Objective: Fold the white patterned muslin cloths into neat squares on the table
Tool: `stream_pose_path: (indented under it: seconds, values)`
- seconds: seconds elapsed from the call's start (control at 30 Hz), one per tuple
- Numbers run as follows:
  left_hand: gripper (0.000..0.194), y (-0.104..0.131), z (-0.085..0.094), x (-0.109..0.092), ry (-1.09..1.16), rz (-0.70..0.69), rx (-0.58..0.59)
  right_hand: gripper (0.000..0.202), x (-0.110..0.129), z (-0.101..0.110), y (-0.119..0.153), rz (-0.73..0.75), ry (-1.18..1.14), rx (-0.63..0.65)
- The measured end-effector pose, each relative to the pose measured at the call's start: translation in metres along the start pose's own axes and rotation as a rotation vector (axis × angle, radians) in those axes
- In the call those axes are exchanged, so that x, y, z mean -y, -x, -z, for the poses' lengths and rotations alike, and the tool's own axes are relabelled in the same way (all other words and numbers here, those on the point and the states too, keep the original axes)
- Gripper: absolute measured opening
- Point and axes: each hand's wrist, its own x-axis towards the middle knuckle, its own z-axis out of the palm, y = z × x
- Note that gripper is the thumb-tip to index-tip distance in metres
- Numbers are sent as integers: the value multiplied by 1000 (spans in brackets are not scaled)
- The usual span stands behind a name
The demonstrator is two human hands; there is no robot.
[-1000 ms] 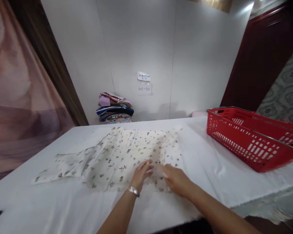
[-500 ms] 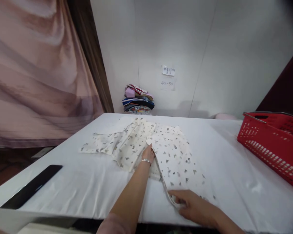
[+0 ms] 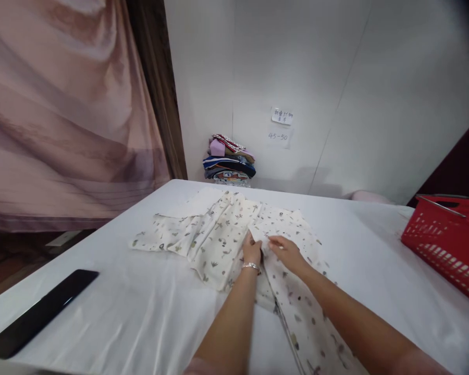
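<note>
R hand (image 3: pixel 291 254) has moved up from the near end of the cloth's edge to just beside L hand (image 3: pixel 252 252); the near strip now runs out past the bottom of view. L hand, w/ a silver bracelet (image 3: pixel 251 266) on the wrist, is clamped on the edge of the printed cloth (image 3: pixel 222 245) approx. mid-cloth. R hand's fingertips are at the cloth, close together; can't tell if they grip. Printed cloth lies creased on the white-covered desk (image 3: pixel 140 307), its L part spread flat-ish, its R part partly under the R forearm. Black flat item (image 3: pixel 42 307) is on the desk at near L; red basket (image 3: pixel 445 245) is far R, cut off by the edge of view. Clothes pile (image 3: pixel 230 161) is beyond the desk's far edge, by the wall (image 3: pixel 297 62) w/ 2 paper signs, lower one reading "45-50". Pink curtain (image 3: pixel 62 104) hangs at L.
</note>
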Motion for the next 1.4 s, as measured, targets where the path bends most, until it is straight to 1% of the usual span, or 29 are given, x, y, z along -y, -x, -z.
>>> stream_pose_path:
  seconds: [0.03,0.1,0.17,0.23,0.3,0.4,0.43,0.53,0.6,0.67,0.73,0.83,0.93,1.0,1.03,1.07,1.13,1.2,1.27,1.3,1.33,1.4]
  values:
    - [52,0,1,0,-48,-55,-2,37,0,-10,-18,24,36,-56]
    - [49,1,1,1,-127,-151,-31,36,-4,-29,-47,-3,89,-76]
    - [43,1,1,1,-187,-177,-22,31,-10,-43,-64,-85,105,-38]
    - [36,1,1,1,-227,-168,-2,28,-18,-51,-70,-148,50,-25]
    - [31,0,-1,1,-229,-128,34,28,-25,-52,-69,-172,-63,-65]
    - [30,0,-5,1,-123,-6,78,28,-34,-49,-63,-173,-196,-138]
    - [33,0,-6,0,-75,43,66,28,-35,-49,-60,-175,-209,-154]
    - [41,0,-8,-3,8,142,-37,25,-37,-49,-49,-172,-256,-175]
    - [40,0,-8,-6,-22,160,-85,25,-35,-51,-40,-159,-340,-191]
    - [33,1,-7,-10,-82,165,-102,26,-33,-53,-31,-134,-421,-225]
    - [27,2,-6,-12,-118,183,-103,26,-32,-52,-22,-96,-449,-253]
    - [24,3,-5,-12,-173,220,-81,27,-32,-50,-14,-55,-460,-230]
    - [19,2,-4,-11,-266,203,-73,27,-35,-49,-11,-36,-481,-190]
    - [18,2,-4,-11,-294,144,-133,27,-35,-48,-10,-26,-484,-180]
    - [20,1,-3,-11,-297,82,-178,28,-35,-46,-9,-26,-479,-193]
    - [23,1,-2,-12,-298,-3,-222,29,-34,-44,-8,-29,-470,-224]
    - [28,2,-1,-15,-297,-193,-271,31,-30,-36,-7,-38,-443,-352]
    - [31,5,-3,-16,-309,-327,-250,31,-25,-26,-6,-25,-395,-521]
    - [36,10,-6,-16,-336,-391,-196,27,-20,-18,-6,37,-327,-645]
    - [38,13,-9,-15,-347,-413,-167,24,-19,-15,-6,81,-291,-675]
    - [39,17,-12,-15,-353,-432,-134,23,-18,-14,-7,125,-255,-679]
    - [43,24,-18,-13,-357,-462,-73,24,-18,-15,-8,180,-204,-639]
